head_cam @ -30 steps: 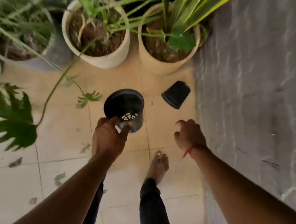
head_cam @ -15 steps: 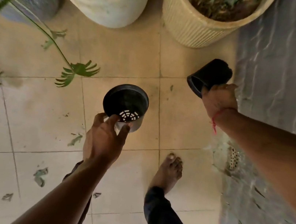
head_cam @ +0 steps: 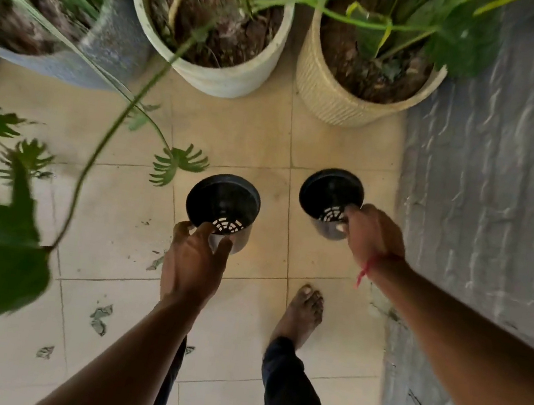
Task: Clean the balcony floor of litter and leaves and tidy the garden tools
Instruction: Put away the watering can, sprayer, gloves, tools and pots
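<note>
My left hand (head_cam: 194,261) grips a black plastic nursery pot (head_cam: 222,204) by its near rim, mouth up, its white slotted bottom showing inside. My right hand (head_cam: 373,235), with a red thread at the wrist, holds a second black plastic pot (head_cam: 329,191) the same way, to the right and slightly farther away. Both pots hang above the beige tiled floor (head_cam: 335,150), apart from each other. Torn leaf scraps (head_cam: 100,318) lie on the tiles at lower left.
A white planter (head_cam: 208,75), a ribbed cream planter (head_cam: 338,109) and a grey planter (head_cam: 115,51) stand along the far edge. Long leafy stems (head_cam: 113,131) reach over the left tiles. A grey textured wall (head_cam: 501,202) runs down the right. My bare foot (head_cam: 303,311) stands below the right pot.
My right hand reached the second black pot lying on its side near the wall, grasped it and lifted it upright. The left hand kept holding its pot.
</note>
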Demonstrator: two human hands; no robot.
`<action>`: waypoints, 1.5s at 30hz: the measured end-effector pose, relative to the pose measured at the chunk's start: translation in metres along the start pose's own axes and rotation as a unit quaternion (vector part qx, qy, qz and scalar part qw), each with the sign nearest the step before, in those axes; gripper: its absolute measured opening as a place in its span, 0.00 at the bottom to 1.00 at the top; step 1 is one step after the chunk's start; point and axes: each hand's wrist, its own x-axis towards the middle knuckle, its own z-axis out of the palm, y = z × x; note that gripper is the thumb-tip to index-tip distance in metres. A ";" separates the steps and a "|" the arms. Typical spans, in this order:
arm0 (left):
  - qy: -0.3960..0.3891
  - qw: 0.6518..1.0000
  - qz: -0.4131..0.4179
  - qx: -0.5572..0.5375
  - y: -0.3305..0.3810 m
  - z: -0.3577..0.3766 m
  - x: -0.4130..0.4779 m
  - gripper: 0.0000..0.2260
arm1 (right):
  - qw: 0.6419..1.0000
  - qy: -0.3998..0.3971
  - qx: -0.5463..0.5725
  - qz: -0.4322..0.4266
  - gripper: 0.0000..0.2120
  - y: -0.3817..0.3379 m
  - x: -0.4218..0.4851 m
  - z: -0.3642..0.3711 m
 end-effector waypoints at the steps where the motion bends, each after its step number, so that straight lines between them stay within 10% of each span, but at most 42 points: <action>1: -0.002 1.000 -0.007 -0.006 -0.001 -0.024 -0.007 0.17 | 1.000 0.006 0.029 -0.010 0.08 -0.021 -0.020 0.005; 16: -0.068 0.995 -0.054 -0.044 -0.066 -0.242 -0.161 0.16 | 0.980 -0.028 0.195 -0.021 0.13 -0.160 -0.217 -0.146; 45: 0.216 0.894 -0.312 -0.238 -0.239 -0.373 -0.469 0.17 | 0.926 -0.030 0.154 -0.345 0.13 -0.374 -0.464 -0.214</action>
